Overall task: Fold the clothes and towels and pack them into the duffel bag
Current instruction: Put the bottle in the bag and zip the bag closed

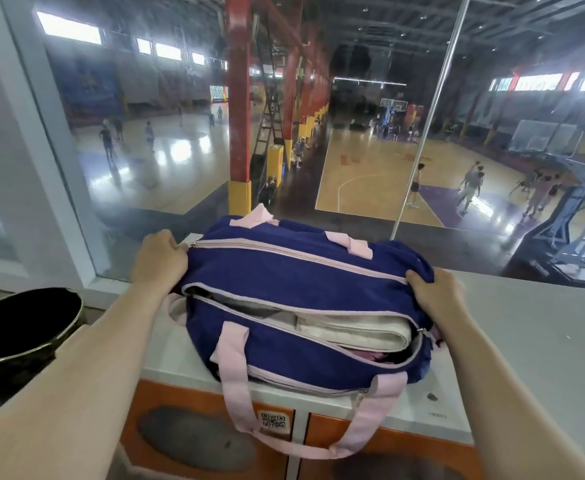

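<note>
Both arms bare, extended forward, roughly parallel. Left hand [161, 259] palm down, fingers curled tight, pinching at its fingertips. Right hand [434, 292] also palm down, fingers clenched in a grip, knuckles up. Wrists straight, hands well apart.

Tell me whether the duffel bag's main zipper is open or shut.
Open. The duffel bag gapes along its main zipper, showing a folded white towel inside. The left hand and right hand grip its ends.
</note>
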